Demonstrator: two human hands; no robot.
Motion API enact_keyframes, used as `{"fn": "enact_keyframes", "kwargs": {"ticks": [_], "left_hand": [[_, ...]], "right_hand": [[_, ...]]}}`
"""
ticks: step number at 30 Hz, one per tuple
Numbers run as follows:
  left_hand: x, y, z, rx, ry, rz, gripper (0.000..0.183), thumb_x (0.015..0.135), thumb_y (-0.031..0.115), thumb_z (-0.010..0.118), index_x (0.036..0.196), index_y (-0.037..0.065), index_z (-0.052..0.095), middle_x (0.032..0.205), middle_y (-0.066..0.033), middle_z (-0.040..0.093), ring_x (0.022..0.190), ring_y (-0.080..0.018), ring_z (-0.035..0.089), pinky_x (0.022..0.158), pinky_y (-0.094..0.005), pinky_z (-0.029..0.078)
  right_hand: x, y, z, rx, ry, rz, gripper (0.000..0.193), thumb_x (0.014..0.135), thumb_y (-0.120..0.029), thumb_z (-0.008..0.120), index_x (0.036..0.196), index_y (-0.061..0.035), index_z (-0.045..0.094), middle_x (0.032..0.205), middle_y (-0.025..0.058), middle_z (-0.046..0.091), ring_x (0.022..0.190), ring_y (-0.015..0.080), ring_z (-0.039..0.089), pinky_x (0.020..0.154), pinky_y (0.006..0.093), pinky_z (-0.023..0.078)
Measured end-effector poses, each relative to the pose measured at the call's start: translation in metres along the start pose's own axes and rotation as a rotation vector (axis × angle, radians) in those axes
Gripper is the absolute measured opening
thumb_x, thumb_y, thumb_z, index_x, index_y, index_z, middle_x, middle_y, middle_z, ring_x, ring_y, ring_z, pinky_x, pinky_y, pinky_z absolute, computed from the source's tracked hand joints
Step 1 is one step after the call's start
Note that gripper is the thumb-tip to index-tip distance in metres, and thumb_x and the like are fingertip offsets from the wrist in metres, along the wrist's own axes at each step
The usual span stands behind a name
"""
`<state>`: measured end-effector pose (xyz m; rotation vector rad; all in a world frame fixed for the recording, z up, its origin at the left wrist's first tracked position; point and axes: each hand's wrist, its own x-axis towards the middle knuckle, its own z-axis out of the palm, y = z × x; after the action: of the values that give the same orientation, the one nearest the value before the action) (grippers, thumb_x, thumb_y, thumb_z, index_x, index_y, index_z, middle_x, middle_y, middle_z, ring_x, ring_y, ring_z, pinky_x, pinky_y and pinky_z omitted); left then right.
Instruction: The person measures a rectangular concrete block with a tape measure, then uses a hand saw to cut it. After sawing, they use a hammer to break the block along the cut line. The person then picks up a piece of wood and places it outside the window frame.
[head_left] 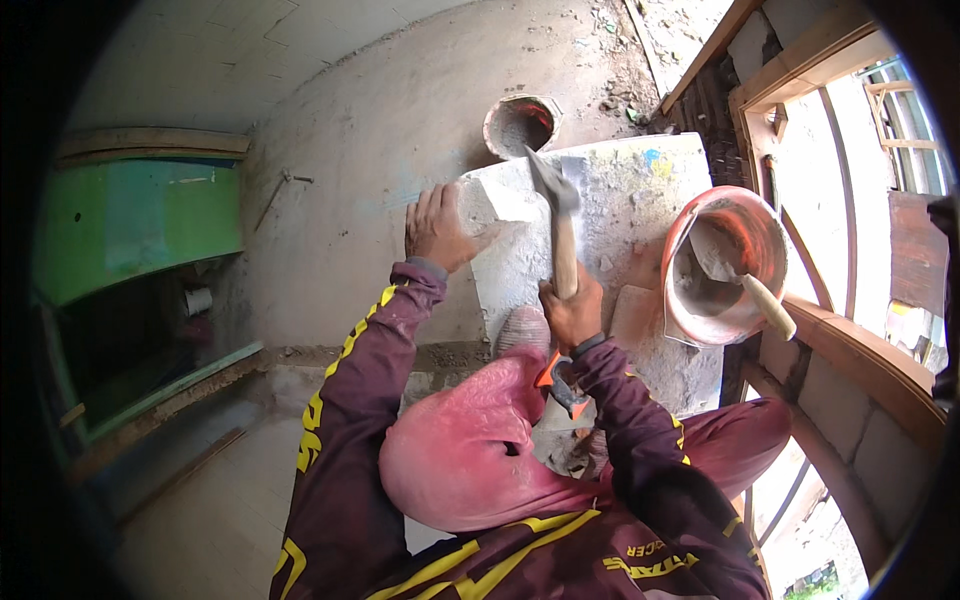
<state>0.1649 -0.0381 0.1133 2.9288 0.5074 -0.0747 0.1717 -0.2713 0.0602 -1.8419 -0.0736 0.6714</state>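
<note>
My left hand (440,228) is braced against the left side of a pale grey block piece (482,207), fingers up and thumb along its near side. The block lies at the far left corner of a whitish, dusty board (630,180). My right hand (575,312) is closed around the wooden handle of a mason's hammer (564,235). Its dark, pointed head is raised just right of the block and looks slightly blurred. Below my right wrist shows an orange-and-black tool handle (563,385); the rest of that tool is hidden.
Right of the board stands an orange bucket (672,265) with a wooden-handled trowel (768,305) in it. A smaller bucket (495,132) of grey material sits beyond the board. Another hammer (285,180) is on the floor at left, near a green panel (140,220). Wooden framing (870,350) runs along the right.
</note>
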Motion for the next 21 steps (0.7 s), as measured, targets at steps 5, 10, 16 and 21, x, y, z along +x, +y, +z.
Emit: {"fn": "enact_keyframes", "kwargs": {"ticks": [5,10,16,21], "left_hand": [[0.006,-0.001,0.0,-0.004,0.043,0.027,0.09,0.068,0.061,0.081,0.132,0.004,0.053,0.119,-0.018,0.061,0.112,-0.0363,0.057,0.099,-0.0483,0.042],[0.002,-0.002,0.001,-0.04,0.044,0.034,0.089,0.068,0.061,0.082,0.131,0.005,0.054,0.119,-0.0183,0.061,0.113,-0.0361,0.057,0.099,-0.0483,0.042],[0.001,-0.003,0.005,-0.014,0.014,0.005,0.09,0.068,0.063,0.081,0.132,0.005,0.053,0.119,-0.0176,0.062,0.114,-0.0373,0.057,0.101,-0.0473,0.04],[0.003,-0.002,0.003,-0.03,0.019,0.027,0.092,0.068,0.063,0.081,0.132,0.005,0.053,0.12,-0.0178,0.061,0.115,-0.0367,0.057,0.102,-0.0471,0.041]], "right_hand": [[0.0,0.011,0.0,-0.131,-0.056,-0.032,0.027,0.077,-0.01,0.067,0.103,-0.0017,0.064,0.081,0.0258,0.066,0.08,0.044,0.068,0.072,0.0451,0.053],[-0.001,0.009,-0.001,-0.055,-0.017,-0.006,0.032,0.074,-0.012,0.07,0.102,0.0015,0.065,0.075,0.019,0.065,0.072,0.03,0.066,0.068,0.0402,0.052],[0.008,0.009,-0.003,-0.113,-0.024,0.056,0.026,0.072,-0.01,0.07,0.093,0.0034,0.064,0.069,0.0122,0.062,0.067,0.0213,0.061,0.065,0.0379,0.051],[0.02,0.007,0.002,-0.121,-0.141,0.175,0.026,0.074,-0.011,0.064,0.097,0.0024,0.063,0.078,0.0268,0.064,0.075,0.0414,0.067,0.072,0.0459,0.052]]}}
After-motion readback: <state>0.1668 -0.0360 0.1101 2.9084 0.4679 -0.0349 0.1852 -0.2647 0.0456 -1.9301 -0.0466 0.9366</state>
